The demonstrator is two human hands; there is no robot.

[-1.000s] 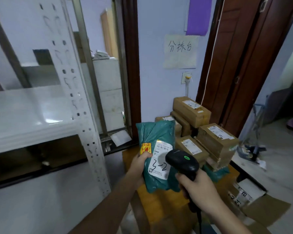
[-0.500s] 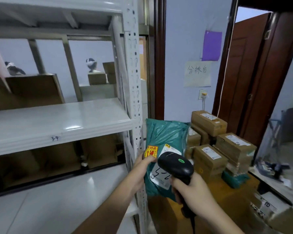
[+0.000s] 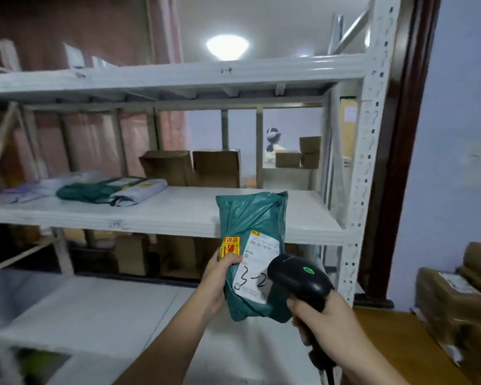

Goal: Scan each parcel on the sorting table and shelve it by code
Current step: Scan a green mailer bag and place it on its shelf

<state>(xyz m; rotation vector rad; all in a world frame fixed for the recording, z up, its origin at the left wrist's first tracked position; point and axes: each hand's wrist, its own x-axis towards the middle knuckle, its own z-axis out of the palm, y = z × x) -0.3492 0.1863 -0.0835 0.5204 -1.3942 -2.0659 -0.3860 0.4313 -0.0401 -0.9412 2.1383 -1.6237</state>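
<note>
Parcel (image 3: 252, 245) before shelf (image 3: 178, 215) (mailers (image 3: 109, 191) lie left), scanner (image 3: 297, 276) right

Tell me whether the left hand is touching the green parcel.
Touching. The head view shows the left hand gripping the green parcel by its left edge, thumb pressed on the front beside the yellow sticker.

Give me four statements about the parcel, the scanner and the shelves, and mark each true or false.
1. The left hand grips a green parcel. True.
2. The right hand holds a black scanner. True.
3. The parcel's label has "5-1" handwritten on it. False: it reads "3-2".
4. The middle shelf holds only cardboard boxes. False: soft bagged parcels lie there too.
</note>
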